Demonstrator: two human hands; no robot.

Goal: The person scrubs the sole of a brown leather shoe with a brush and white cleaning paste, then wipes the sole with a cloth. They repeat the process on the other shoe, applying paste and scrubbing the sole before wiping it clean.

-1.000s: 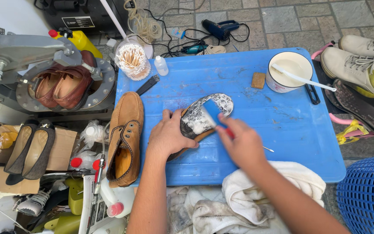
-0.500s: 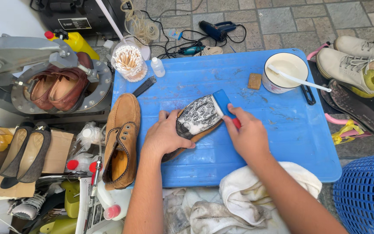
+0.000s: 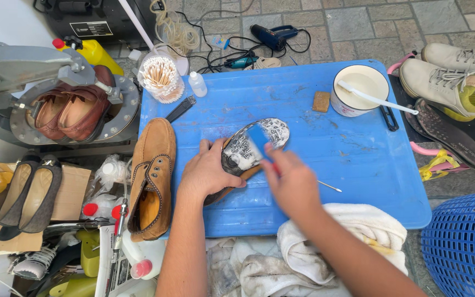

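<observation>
The left hand (image 3: pixel 207 173) clamps the foam-covered tan suede shoe (image 3: pixel 248 151), sole up, toe pointing far-right along a diagonal axis; the right hand (image 3: pixel 295 187) grips the blue-headed brush (image 3: pixel 259 140) on it, over the blue plastic surface (image 3: pixel 358 159).

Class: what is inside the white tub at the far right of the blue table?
The white tub holds creamy liquid, with a white brush resting across it. The tub's bottom is covered.

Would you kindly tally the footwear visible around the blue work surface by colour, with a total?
Tan suede shoes: 2 – one lying on its side at the table's left edge, one soapy shoe held by the left hand and brushed by the right hand
Brown leather shoes in the metal stand: 2
Dark flat shoes: 2
Pale sneakers: 2
Total: 8
</observation>
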